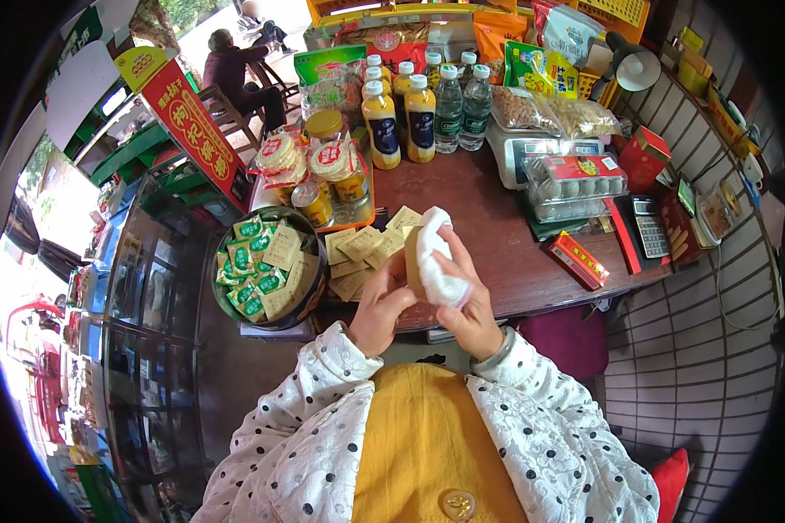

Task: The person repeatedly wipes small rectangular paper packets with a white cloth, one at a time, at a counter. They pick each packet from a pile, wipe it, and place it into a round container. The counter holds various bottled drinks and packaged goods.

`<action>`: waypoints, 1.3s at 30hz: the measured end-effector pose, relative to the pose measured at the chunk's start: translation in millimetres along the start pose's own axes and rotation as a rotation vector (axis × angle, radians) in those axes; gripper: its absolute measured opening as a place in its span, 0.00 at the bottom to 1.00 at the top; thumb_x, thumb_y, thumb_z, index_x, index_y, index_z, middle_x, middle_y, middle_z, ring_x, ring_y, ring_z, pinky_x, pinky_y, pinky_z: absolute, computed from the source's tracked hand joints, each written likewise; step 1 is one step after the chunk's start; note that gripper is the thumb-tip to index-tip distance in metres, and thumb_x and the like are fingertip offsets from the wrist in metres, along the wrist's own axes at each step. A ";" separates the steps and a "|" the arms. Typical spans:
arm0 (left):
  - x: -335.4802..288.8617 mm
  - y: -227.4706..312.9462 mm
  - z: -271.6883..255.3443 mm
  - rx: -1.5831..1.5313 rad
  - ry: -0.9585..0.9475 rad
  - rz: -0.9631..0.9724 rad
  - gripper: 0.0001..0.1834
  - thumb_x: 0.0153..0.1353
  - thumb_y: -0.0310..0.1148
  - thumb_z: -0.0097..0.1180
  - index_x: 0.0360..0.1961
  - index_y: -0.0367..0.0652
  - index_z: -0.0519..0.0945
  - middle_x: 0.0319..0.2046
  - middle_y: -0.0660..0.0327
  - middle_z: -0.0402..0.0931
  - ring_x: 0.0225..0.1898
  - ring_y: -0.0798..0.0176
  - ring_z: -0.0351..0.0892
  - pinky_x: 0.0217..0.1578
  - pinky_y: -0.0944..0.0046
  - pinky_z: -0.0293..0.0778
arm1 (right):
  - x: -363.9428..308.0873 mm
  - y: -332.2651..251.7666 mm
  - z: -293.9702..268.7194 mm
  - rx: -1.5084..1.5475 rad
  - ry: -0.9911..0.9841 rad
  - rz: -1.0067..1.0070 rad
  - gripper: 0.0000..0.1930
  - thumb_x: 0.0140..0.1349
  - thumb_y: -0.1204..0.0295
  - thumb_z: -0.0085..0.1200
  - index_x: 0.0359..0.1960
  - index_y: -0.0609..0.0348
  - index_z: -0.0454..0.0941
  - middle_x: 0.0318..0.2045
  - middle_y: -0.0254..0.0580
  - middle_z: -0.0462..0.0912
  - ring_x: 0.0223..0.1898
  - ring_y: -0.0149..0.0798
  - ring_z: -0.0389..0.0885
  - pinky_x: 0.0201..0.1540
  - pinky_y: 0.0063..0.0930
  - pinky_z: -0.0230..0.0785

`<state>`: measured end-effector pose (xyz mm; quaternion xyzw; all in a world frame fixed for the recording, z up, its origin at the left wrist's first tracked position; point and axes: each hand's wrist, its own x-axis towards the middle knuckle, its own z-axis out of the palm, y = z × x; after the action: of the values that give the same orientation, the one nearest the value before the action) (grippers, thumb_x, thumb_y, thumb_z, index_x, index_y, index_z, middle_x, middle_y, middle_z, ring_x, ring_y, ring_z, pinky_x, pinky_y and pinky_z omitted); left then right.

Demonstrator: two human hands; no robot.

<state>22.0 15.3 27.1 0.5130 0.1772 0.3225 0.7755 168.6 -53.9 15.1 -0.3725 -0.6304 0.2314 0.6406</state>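
My left hand (380, 307) grips a small flat tan packet (412, 267) by its edge, in front of my chest above the table's near edge. In my right hand (474, 307) is a crumpled white cloth (434, 253), pressed against the packet's right side. Fingers of both hands are closed, and the cloth hides much of the packet. Just beyond my left hand, several similar tan packets (360, 245) lie overlapping on the table. To their left stands a round dark bowl (317, 283) with green-and-white sachets (251, 253) and more tan packets inside.
On the dark red table (488, 205) stand bottled drinks (419, 118), a tray of cans and jars (312, 203), a scale (508, 166), egg cartons (576, 185), a calculator (650, 228) and a red box (577, 260). A person (235, 78) sits outside at the far left.
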 end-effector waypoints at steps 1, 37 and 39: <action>-1.5 1.2 -0.7 -0.178 0.011 -0.033 0.28 0.58 0.22 0.47 0.62 0.37 0.61 0.55 0.58 0.68 0.56 0.66 0.68 0.55 0.64 0.67 | -1.6 -0.7 2.1 0.027 -0.012 0.003 0.28 0.62 0.58 0.51 0.62 0.58 0.69 0.68 0.60 0.53 0.72 0.58 0.42 0.69 0.46 0.38; -18.0 -0.1 -24.3 -0.131 0.312 0.023 0.23 0.55 0.17 0.55 0.54 0.35 0.71 0.47 0.59 0.76 0.47 0.65 0.76 0.51 0.64 0.70 | 26.3 14.4 10.2 -0.317 0.329 0.350 0.22 0.54 0.79 0.59 0.53 0.63 0.71 0.46 0.44 0.77 0.47 0.38 0.76 0.50 0.29 0.69; -18.3 -0.5 -30.4 -0.113 0.323 0.016 0.24 0.56 0.18 0.55 0.55 0.36 0.69 0.49 0.59 0.76 0.50 0.64 0.75 0.53 0.62 0.69 | 22.6 6.4 3.0 -0.552 0.284 0.184 0.30 0.50 0.79 0.61 0.58 0.61 0.68 0.60 0.52 0.68 0.63 0.53 0.65 0.63 0.38 0.58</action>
<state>-9.6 23.4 13.1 0.4117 0.2770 0.4162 0.7620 168.9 -32.1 24.3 -0.6159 -0.5373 0.0542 0.5736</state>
